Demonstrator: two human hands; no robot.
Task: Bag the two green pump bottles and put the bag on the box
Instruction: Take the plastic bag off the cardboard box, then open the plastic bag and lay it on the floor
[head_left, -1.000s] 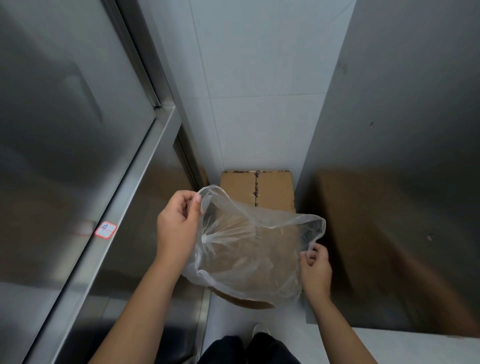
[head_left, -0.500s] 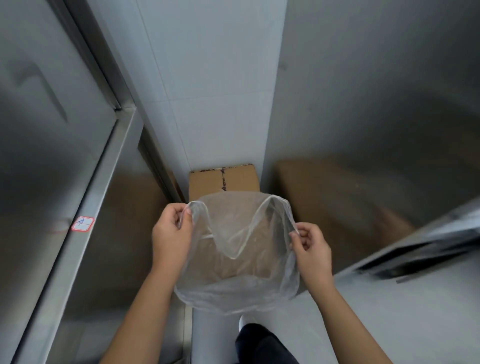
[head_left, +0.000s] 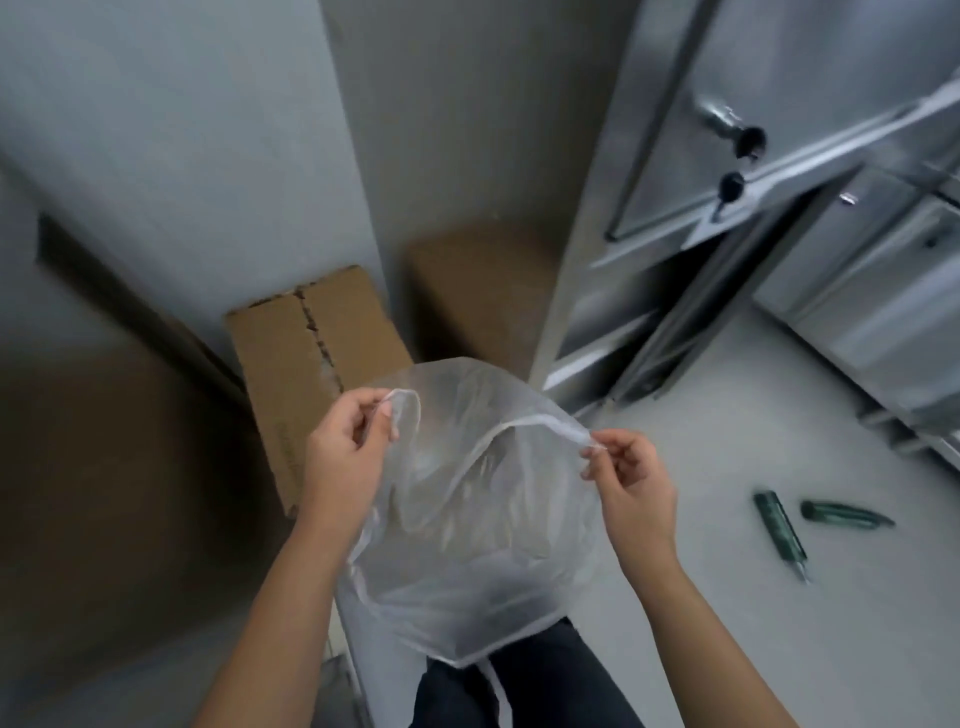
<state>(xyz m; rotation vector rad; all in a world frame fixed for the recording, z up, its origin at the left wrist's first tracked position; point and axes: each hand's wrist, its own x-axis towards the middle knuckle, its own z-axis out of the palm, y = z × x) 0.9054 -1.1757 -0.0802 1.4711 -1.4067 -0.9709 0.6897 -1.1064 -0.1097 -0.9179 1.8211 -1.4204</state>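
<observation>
A clear plastic bag (head_left: 467, 561) hangs in front of me with its mouth spread. My left hand (head_left: 345, 457) pinches the rim on the left, my right hand (head_left: 631, 486) pinches it on the right. Two dark green pump bottles lie flat on the pale floor at the right, apart from both hands: one (head_left: 779, 532) nearer, one (head_left: 844, 513) beyond it. A closed brown cardboard box (head_left: 306, 358) stands against the wall behind the bag, its near end hidden by my left hand and the bag.
A grey wall panel (head_left: 447, 156) rises right of the box and mirrors it. Steel cabinets with knobs and handles (head_left: 737, 140) fill the upper right. A reflective metal surface (head_left: 104, 467) runs along the left. My dark trousers (head_left: 545, 680) show below the bag.
The view has swung right, so the steel cabinets and the two green bottles on the floor now show. Both hands still hold the bag's rim, its mouth pulled wider.
</observation>
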